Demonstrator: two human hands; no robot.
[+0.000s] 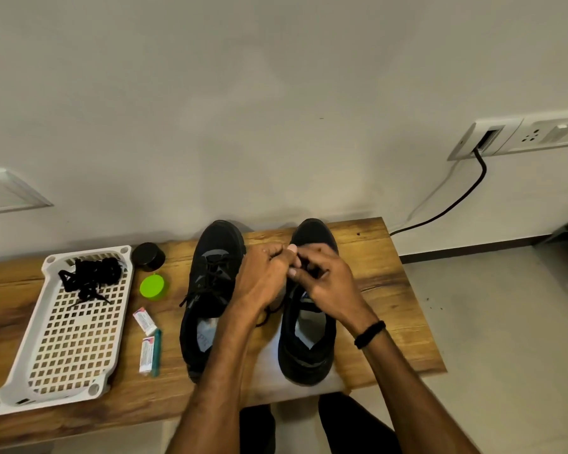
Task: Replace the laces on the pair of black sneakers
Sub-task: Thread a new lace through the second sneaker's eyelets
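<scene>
Two black sneakers stand side by side on the wooden table (391,290), toes toward the wall. The left sneaker (215,273) is laced with a black lace. Over the front of the right sneaker (309,342) my left hand (263,276) and my right hand (325,276) meet, fingers curled and pinching a black lace (269,314) that trails down between the shoes. The lacing area of the right sneaker is hidden by my hands. A bundle of black laces (91,276) lies in a white perforated tray (69,348) at the left.
A black round tin (148,256) and a green lid (154,286) sit between tray and shoes, with two small tubes (148,342) below them. A black cable (453,204) runs from a wall socket (486,139) past the table's right end. The wall is just behind the shoes.
</scene>
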